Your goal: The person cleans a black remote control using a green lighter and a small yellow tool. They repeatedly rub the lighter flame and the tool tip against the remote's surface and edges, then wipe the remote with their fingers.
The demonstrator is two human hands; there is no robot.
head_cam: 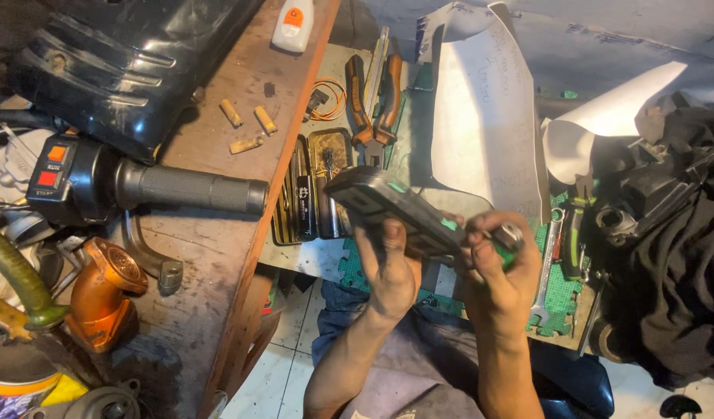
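A long dark grey device with green marks [396, 206] is held up above my lap, tilted from upper left to lower right. My left hand [389, 271] grips its underside near the middle. My right hand [497, 268] closes around its right end, where a small metal part [512, 233] shows between the fingers. Both forearms rise from the bottom of the view.
A wooden bench [217, 256] on the left carries a handlebar grip with switches [140, 186], a black plastic cover [132, 62] and an orange metal part [101, 299]. Pliers [372, 101], a tin [330, 178], curled paper [489, 116], a wrench [549, 264] and dark cloth [675, 248] lie beyond.
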